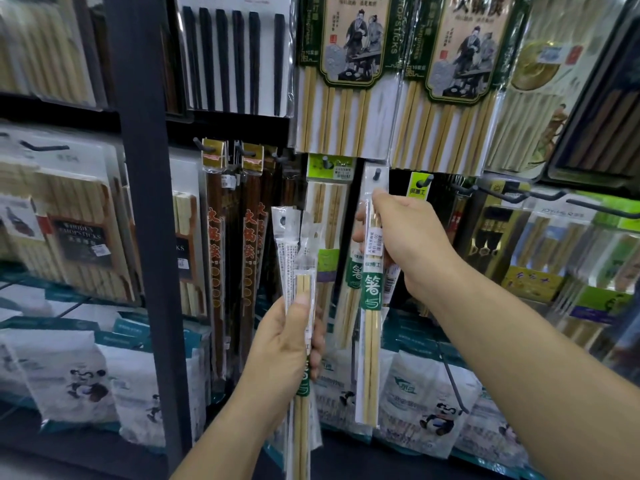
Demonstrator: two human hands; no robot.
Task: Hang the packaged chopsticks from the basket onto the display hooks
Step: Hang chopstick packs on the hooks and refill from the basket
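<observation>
My right hand (pixel 408 237) pinches the top of a clear pack of bamboo chopsticks (pixel 370 327) with a green label. The pack's hang hole sits on a dark display hook (pixel 376 174). The pack hangs upright below the hook. My left hand (pixel 287 344) grips a small bundle of the same packs (pixel 294 258), held upright to the left and lower, their white header tabs fanned out at the top. The basket is out of view.
Neighbouring hooks carry other chopstick packs: a green-tab pack (pixel 329 202) to the left, dark red chopsticks (pixel 218 254) further left, a green tag (pixel 418 188) to the right. Large bamboo sets (pixel 346 81) hang above. A dark upright post (pixel 145 202) stands at left. Panda-printed bags (pixel 433 403) line the shelf below.
</observation>
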